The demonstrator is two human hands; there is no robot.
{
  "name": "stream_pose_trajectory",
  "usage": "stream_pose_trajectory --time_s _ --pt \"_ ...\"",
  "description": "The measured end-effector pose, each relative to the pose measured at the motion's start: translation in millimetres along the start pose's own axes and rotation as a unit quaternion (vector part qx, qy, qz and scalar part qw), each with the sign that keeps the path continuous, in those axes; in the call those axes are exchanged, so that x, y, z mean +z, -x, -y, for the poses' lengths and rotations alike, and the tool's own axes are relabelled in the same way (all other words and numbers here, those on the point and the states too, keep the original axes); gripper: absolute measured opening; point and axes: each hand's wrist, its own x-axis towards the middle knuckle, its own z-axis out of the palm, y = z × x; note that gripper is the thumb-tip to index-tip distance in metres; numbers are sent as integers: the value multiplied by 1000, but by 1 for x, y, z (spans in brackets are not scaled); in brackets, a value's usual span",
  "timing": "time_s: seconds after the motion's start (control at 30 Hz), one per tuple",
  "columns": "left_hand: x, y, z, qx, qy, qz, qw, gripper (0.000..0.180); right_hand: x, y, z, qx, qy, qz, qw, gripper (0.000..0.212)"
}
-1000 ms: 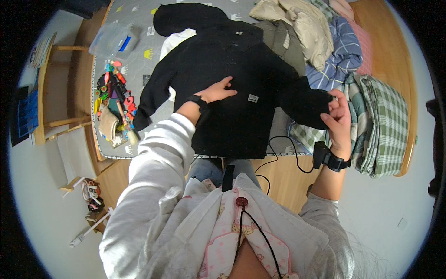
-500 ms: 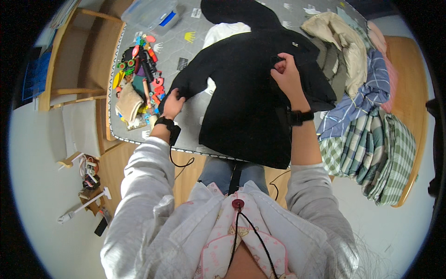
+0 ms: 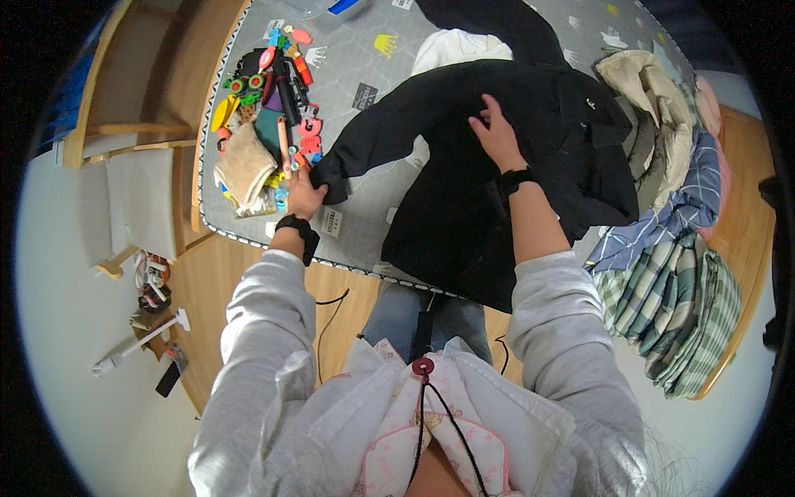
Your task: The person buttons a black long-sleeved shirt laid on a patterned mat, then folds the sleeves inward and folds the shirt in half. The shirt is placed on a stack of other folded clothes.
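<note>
A black long-sleeved top (image 3: pixel 472 182), perhaps a hoodie, lies spread over the grey patterned mattress (image 3: pixel 344 62). My right hand (image 3: pixel 501 142) rests over its body, fingers apart and holding nothing. At the end of its left sleeve is my left hand (image 3: pixel 305 197), fingers stretched forward beside the cuff (image 3: pixel 334 184) and close to a heap of toys. Whether those fingers touch the cuff is hard to see. Part of a white cloth (image 3: pixel 451 50) shows between the sleeve and the upper part of the black garment.
Small colourful toys (image 3: pixel 310 128) and a beige cloth (image 3: pixel 246 166) lie left of the garment. A clear plastic box (image 3: pixel 327 10) sits at the far edge. On the right are a cream garment (image 3: pixel 654 91), a blue checked cloth (image 3: pixel 662 224) and green checked bedding (image 3: pixel 704 323). A wooden shelf (image 3: pixel 137 128) stands left.
My right hand has let go of the pinched black fabric and spread its fingers. My left hand's fingers have straightened at the cuff, nearer the toys. The whole view has shifted somewhat.
</note>
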Motion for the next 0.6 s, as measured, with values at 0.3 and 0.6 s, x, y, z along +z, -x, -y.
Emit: stream_pose_trajectory --time_s 0.3,0.6 --pt "11 -12 9 -36 36 88 995 71 -26 54 -26 -119 -45 -151 980 18" --pt "-2 -16 -73 181 12 -147 972 39 -153 131 -109 -46 196 -302 932 37"
